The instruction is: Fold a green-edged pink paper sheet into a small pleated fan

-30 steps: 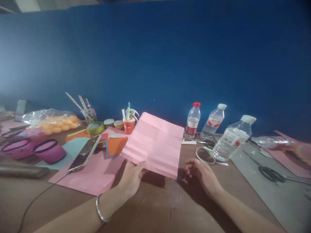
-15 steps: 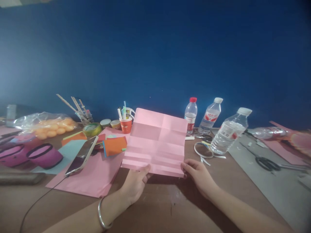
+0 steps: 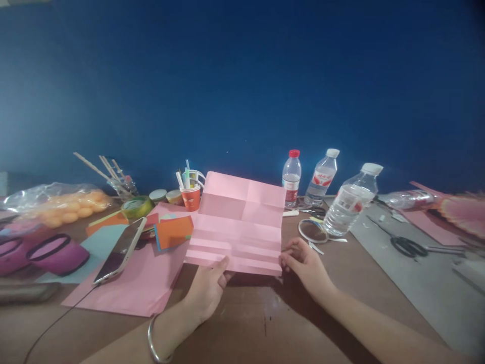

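You've got the creased pink paper sheet (image 3: 238, 222) held up off the tabletop (image 3: 242, 323), tilted back so its face is toward you, probably so the fold lines are easy to read. There's a grid of creases across it, with tighter bands near the bottom edge. Your left hand (image 3: 207, 289) pinches the lower left edge, thumb on the front and fingers closed behind it. Your right hand (image 3: 306, 265) has its fingers closed on the lower right corner the same way, which keeps the sheet flat and stretched between both grips.

Under and left of it lies a bigger pink sheet (image 3: 140, 283), with a smartphone (image 3: 120, 250) propped at an angle on the paper pile, cable trailing off toward you. An orange paper cup (image 3: 191, 197) full of pens stands just behind the sheet's left side. To the right are three water bottles (image 3: 350, 205), a tape ring (image 3: 312, 230) and scissors (image 3: 409, 247) on a grey mat (image 3: 413, 283).

The tabletop is brown, scuffed and crowded, pushed against a plain deep blue wall (image 3: 242, 76).
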`<move>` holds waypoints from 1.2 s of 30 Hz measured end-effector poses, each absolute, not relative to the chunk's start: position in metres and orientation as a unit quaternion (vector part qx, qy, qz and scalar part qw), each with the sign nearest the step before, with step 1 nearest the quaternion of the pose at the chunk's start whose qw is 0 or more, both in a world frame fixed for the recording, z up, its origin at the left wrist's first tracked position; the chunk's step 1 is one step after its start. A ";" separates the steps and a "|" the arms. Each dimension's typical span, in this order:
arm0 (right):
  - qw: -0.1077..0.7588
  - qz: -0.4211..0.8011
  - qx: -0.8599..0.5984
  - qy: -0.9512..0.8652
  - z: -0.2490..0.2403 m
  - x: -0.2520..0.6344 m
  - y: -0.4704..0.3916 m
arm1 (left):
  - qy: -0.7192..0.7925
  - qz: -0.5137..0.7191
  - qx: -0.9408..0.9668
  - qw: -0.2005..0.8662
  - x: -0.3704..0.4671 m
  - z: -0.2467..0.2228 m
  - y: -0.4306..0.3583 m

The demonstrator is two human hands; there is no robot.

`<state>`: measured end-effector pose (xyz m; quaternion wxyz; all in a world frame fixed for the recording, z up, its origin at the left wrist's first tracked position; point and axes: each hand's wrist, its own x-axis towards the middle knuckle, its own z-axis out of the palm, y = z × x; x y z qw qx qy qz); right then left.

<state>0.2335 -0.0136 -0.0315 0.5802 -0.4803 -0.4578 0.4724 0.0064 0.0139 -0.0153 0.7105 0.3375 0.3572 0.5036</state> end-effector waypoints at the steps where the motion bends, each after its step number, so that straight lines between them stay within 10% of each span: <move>1: 0.579 0.468 -0.479 -0.465 -0.032 0.234 -0.014 | 0.357 0.504 0.338 0.711 0.007 -0.015 0.014; 36: 0.680 0.402 -0.448 -0.418 -0.039 0.250 -0.011 | 0.309 0.469 0.293 0.774 0.001 -0.002 0.018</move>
